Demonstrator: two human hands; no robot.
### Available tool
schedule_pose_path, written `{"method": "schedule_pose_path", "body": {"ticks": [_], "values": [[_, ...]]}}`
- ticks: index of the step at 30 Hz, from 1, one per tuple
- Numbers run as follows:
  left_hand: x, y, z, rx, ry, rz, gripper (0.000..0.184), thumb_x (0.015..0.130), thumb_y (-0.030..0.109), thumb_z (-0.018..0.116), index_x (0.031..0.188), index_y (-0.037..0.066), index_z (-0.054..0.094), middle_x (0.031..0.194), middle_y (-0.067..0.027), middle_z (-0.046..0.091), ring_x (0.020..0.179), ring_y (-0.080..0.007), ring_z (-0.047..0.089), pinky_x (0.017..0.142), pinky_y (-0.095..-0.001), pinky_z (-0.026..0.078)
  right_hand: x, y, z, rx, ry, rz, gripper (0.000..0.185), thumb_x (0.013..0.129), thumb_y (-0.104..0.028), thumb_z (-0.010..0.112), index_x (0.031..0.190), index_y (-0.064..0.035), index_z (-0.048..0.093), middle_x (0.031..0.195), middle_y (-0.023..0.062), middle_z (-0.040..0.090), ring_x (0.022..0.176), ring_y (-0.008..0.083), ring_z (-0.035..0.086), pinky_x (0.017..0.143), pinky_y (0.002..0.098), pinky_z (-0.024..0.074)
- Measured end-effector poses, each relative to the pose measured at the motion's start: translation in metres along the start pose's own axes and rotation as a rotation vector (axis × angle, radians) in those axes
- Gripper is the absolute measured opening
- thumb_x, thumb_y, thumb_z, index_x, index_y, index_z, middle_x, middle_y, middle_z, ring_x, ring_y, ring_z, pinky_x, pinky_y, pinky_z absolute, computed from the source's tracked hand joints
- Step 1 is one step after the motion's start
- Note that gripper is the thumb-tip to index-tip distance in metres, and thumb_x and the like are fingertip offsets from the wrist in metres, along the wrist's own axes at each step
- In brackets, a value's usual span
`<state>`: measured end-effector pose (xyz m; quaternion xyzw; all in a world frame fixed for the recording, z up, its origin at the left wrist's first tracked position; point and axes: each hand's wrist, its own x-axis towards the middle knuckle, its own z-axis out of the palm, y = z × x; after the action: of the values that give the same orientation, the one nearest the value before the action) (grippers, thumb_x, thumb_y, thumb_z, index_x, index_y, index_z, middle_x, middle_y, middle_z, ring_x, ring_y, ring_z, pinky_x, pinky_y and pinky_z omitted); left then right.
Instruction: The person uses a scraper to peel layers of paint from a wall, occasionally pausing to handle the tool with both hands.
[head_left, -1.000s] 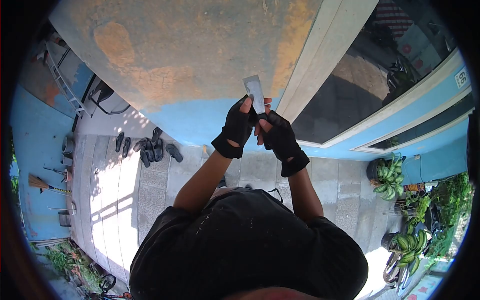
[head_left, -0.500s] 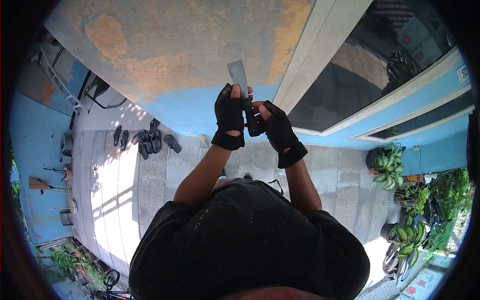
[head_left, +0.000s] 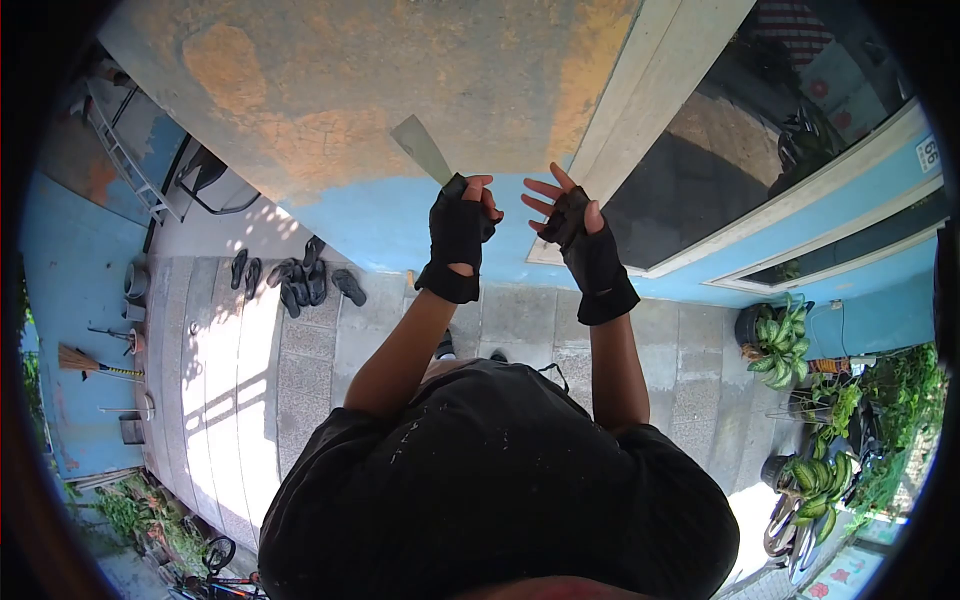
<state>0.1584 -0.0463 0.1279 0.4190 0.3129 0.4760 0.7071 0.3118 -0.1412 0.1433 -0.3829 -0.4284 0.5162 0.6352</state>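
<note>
My left hand, in a black fingerless glove, is closed around a scraper. Its flat metal blade sticks out past the glove, tilted up and to the left; the handle is hidden in my grip. To the right of it, my right hand wears a matching glove and holds nothing, its fingers spread apart. Both hands are in front of the wall, whose lower strip is light blue and whose upper part shows patchy grey and orange where paint is gone.
A window with a pale frame is set at the right of the wall. Several dark sandals lie on the tiled floor. Potted plants stand at the right. A broom and a ladder are at the left.
My right hand has let go of the scraper, moved right and spread its fingers. In my left hand the blade has swung from nearly upright to leaning left.
</note>
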Motion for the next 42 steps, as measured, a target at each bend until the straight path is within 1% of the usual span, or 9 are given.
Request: {"method": "schedule_pose_path", "body": {"ticks": [4,7,9,11,17,27,36,39,42], "values": [[-0.014,0.003,0.014,0.311,-0.119,-0.088,0.026,0.095,0.023,0.06,0.104,-0.001,0.064,0.069,-0.0012,0.057,0.059,-0.0091,0.057,0.057,-0.0258,0.05,0.001,0.01,0.007,0.148,-0.066,-0.031,0.112,0.078,-0.087,0.033,0.155,-0.0106,0.004,0.156,0.012,0.023,0.143,0.0254,0.027,0.11,0.0376,0.0287],[-0.019,-0.012,0.023,0.682,-0.24,0.385,0.024,0.09,0.021,0.066,0.103,0.0,0.066,0.083,-0.006,0.067,0.071,-0.014,0.067,0.059,-0.0264,0.052,0.002,0.029,0.013,0.159,-0.021,-0.034,0.115,0.076,-0.089,0.03,0.155,-0.0106,0.002,0.155,0.0098,0.026,0.138,0.0234,0.033,0.109,0.0366,0.0294],[-0.019,-0.014,0.024,0.562,-0.238,0.281,0.024,0.09,0.021,0.066,0.104,0.001,0.066,0.082,-0.0063,0.067,0.07,-0.0144,0.067,0.059,-0.027,0.052,-0.003,0.022,0.017,0.153,-0.02,-0.009,0.117,0.075,-0.09,0.028,0.155,-0.0096,-0.003,0.152,0.007,0.031,0.133,0.0213,0.038,0.109,0.0359,0.0297],[-0.017,-0.013,0.024,0.442,-0.24,0.175,0.023,0.09,0.021,0.066,0.104,0.002,0.067,0.081,-0.0065,0.067,0.068,-0.0149,0.066,0.06,-0.0276,0.052,-0.003,0.025,0.009,0.2,-0.17,0.034,0.115,0.077,-0.089,0.028,0.155,-0.0114,-0.006,0.161,0.0051,0.011,0.142,0.0236,0.026,0.11,0.0375,0.0286],[-0.006,-0.006,0.016,0.858,-0.28,0.479,0.014,0.089,0.02,0.064,0.093,0.006,0.064,0.077,-0.0064,0.065,0.07,-0.0176,0.064,0.066,-0.0299,0.051,-0.007,0.028,0.013,0.26,-0.169,0.128,0.106,0.083,-0.084,0.025,0.155,-0.008,0.006,0.141,0.0041,0.039,0.131,0.0202,0.04,0.11,0.0405,0.0302],[-0.013,-0.015,0.017,0.439,-0.246,0.08,0.014,0.089,0.017,0.067,0.094,0.004,0.065,0.079,-0.0043,0.066,0.071,-0.0127,0.064,0.062,-0.0299,0.051,-0.009,0.017,0.013,0.348,-0.02,0.098,0.102,0.083,-0.082,0.029,0.156,-0.0161,0.003,0.148,0.0026,0.033,0.127,0.017,0.038,0.103,0.0427,0.0349],[0.014,-0.016,0.002,1.125,-0.247,0.418,0.015,0.086,0.018,0.07,0.094,0.007,0.066,0.075,-0.0038,0.068,0.071,-0.0172,0.068,0.064,-0.031,0.053,-0.005,0.016,0.01,0.199,-0.117,0.175,0.105,0.081,-0.084,0.03,0.155,-0.0129,0.01,0.126,0.0003,0.043,0.113,0.0176,0.044,0.103,0.0446,0.0358],[0.01,-0.018,0.004,0.951,-0.286,0.49,0.019,0.092,0.026,0.063,0.094,0.007,0.067,0.08,-0.0038,0.067,0.067,-0.015,0.065,0.061,-0.0305,0.051,-0.005,0.008,0.009,0.226,-0.124,0.182,0.107,0.079,-0.086,0.031,0.154,-0.0116,0.013,0.141,0.0037,0.037,0.125,0.0212,0.04,0.105,0.0457,0.0343],[-0.001,-0.021,0.006,0.754,-0.348,0.339,0.013,0.089,0.019,0.068,0.092,0.006,0.067,0.074,-0.0072,0.065,0.067,-0.0217,0.066,0.062,-0.0306,0.051,-0.004,-0.001,0.009,0.378,0.053,-0.003,0.105,0.08,-0.084,0.033,0.154,-0.0112,0.012,0.162,0.0073,0.006,0.145,0.0291,0.019,0.11,0.0493,0.03]]}}
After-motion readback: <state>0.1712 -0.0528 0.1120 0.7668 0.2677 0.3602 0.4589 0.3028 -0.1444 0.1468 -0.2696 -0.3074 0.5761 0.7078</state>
